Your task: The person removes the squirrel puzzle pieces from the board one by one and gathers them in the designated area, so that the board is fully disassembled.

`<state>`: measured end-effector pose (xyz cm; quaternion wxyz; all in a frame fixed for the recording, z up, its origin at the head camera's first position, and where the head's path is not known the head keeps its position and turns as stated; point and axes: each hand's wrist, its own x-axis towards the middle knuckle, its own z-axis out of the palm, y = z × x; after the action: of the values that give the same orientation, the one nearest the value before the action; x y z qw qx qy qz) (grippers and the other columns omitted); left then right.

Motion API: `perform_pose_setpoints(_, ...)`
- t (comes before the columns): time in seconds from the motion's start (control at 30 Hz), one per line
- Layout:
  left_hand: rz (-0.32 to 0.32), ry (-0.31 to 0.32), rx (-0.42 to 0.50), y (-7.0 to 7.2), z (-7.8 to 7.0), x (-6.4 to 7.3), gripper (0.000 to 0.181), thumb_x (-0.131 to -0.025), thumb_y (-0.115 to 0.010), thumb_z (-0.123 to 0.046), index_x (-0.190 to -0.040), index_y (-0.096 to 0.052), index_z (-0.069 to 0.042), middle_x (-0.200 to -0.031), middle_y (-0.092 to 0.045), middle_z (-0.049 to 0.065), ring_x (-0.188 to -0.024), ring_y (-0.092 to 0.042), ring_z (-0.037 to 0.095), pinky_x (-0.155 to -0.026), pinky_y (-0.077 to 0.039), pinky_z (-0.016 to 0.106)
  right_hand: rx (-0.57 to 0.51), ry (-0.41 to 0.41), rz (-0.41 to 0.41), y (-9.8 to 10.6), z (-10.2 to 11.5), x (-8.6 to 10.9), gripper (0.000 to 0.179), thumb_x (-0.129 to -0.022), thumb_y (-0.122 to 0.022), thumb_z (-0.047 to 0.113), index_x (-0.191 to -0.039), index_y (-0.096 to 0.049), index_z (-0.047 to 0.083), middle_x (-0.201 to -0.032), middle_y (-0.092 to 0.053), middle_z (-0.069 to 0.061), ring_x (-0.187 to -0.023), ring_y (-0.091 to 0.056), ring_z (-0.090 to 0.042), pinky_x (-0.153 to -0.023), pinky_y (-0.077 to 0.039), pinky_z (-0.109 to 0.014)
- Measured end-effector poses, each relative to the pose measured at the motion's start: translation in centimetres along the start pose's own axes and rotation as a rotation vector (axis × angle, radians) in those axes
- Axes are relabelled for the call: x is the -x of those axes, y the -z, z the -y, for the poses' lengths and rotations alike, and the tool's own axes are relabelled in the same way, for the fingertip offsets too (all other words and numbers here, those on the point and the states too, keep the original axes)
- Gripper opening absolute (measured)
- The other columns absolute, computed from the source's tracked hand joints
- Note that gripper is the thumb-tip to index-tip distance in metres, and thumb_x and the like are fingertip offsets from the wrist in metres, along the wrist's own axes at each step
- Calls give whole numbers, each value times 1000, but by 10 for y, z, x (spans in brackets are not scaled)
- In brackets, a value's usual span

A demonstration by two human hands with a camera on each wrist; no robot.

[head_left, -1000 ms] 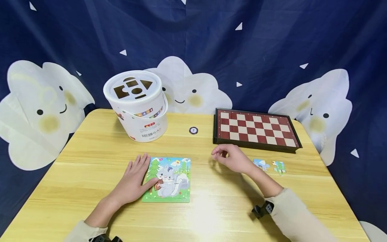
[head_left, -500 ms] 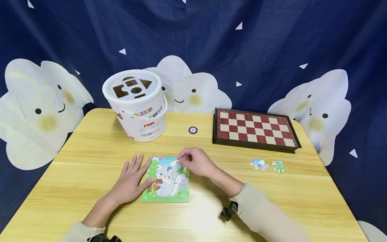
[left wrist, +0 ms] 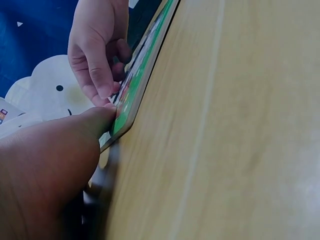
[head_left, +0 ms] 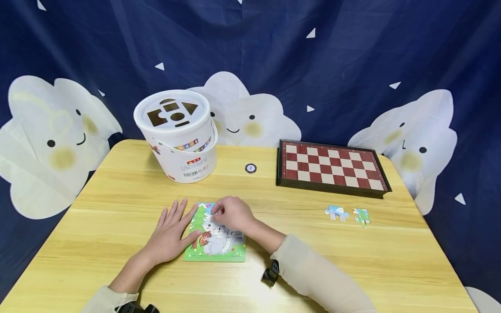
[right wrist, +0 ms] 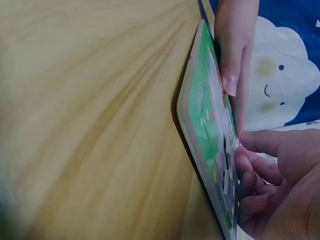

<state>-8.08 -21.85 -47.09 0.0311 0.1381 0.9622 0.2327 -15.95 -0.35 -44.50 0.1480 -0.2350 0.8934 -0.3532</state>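
Squirrel puzzle (head_left: 219,249) lies between two hands

Head view: the puzzle lies flat on the wooden table (head_left: 78,243). At its nine o'clock is the left hand (head_left: 166,234), with fingers spread on the table and the thumb resting upon the puzzle border. The right hand (head_left: 233,213) is over the one o'clock part; its fingers are curled, thumb and index finger brought together. Whether they pinch a piece, I cannot tell. Toward three o'clock of the puzzle lie a blue-and-white piece (head_left: 337,213) and a tree piece (head_left: 362,216), near each other but apart. At two o'clock is a checkered board (head_left: 332,167), at one o'clock a small round disc (head_left: 251,168), and at eleven o'clock a white bucket (head_left: 185,161) with shaped holes on top.

Left wrist view: the left thumb touches the green border; the right hand appears at eleven o'clock.

Right wrist view: the right hand, at four o'clock, holds its curled fingers against the puzzle face; the left hand is at one o'clock.
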Motion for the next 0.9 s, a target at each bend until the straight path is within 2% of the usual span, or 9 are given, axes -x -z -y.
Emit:
perform_pose_setpoints(0.23,-69,-32,34,-5,4,-1,69,-99,-63,-42,-155,-42,-7,-162,-23,31,-151,-12,51,-119,-2,66,47,-1,5,-6,4,-1,4,-87,-80,16,-89,-77,14,-61,-56,11,-53,-49,-3,-52,-40,-18)
perform_pose_setpoints(0.33,-77,-31,42,-5,3,-1,68,-100,-62,-41,-155,-43,-7,-162,-24,31,-151,-12,52,-119,-2,67,67,-6,-1,-7,4,-2,6,-86,-81,16,-86,-74,16,-61,-55,11,-53,-48,-3,-50,-39,-19)
perform_pose_setpoints(0.67,-71,-1,35,-6,1,-1,66,-102,-59,-41,-155,-42,-6,-163,-22,29,-151,-10,50,-119,-1,66,95,-14,-5,-9,5,-2,9,-88,-78,14,-85,-70,16,-62,-53,10,-54,-46,-3,-50,-37,-18)
perform_pose_setpoints(0.9,-28,28,17,-3,-1,-1,66,-103,-57,-43,-156,-40,-9,-165,-19,26,-153,-7,48,-120,-1,65,106,-16,-8,-11,6,-3,6,-92,-76,16,-88,-72,14,-64,-54,10,-55,-46,-4,-52,-37,-18)
